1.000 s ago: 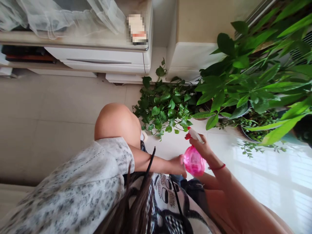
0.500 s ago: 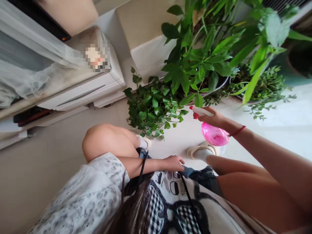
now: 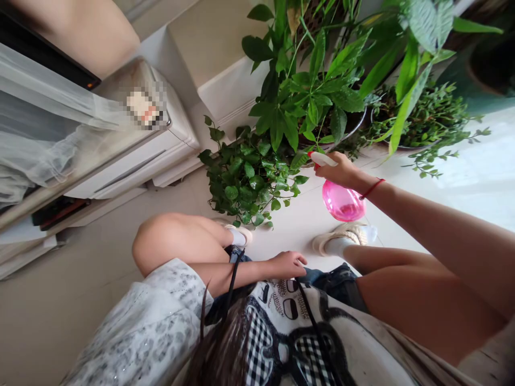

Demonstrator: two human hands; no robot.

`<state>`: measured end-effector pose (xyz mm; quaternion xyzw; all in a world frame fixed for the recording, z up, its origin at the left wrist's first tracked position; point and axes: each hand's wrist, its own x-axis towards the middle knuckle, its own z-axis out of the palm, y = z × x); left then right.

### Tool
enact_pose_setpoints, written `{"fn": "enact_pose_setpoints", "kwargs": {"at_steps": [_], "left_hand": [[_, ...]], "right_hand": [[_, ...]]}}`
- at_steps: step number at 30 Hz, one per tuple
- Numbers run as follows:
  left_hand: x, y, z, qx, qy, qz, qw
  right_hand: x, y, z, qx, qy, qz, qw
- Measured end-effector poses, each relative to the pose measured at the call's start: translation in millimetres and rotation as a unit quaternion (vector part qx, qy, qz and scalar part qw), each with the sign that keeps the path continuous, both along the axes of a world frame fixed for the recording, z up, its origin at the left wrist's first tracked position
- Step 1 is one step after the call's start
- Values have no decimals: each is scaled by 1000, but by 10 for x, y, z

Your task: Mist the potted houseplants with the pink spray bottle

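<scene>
While fingers point(image 3: 337, 170) grip, bottle point(image 3: 341, 203) pink, translucent

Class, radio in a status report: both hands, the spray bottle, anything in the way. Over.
Right hand shut on pink spray bottle, nozzle toward leafy floor plant. Left hand open, holding nothing, resting on dark shorts. No object between nozzle and plant.

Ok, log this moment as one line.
right hand: gripping pink spray bottle, aimed at trailing plant | left hand: empty, at lap
</scene>
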<state>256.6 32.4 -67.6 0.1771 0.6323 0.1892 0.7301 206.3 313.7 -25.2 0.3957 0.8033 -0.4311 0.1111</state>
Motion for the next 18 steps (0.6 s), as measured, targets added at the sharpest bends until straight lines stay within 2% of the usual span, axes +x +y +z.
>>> {"fn": "enact_pose_setpoints", "kwargs": {"at_steps": [4, 10, 16, 18], "left_hand": [[-5, -10, 47, 9, 9, -5, 1000], [-45, -36, 144, 29, 29, -17, 999], [-51, -32, 209, 39, 60, -52, 996], [-41, -28, 216, 39, 71, -64, 995]], "right_hand": [[-66, -94, -11, 23, 7, -2, 1000], [-124, -237, -103, -26, 43, 13, 999], [-173, -366, -43, 12, 59, 51, 997], [-167, -389, -22, 3, 77, 67, 995]]}}
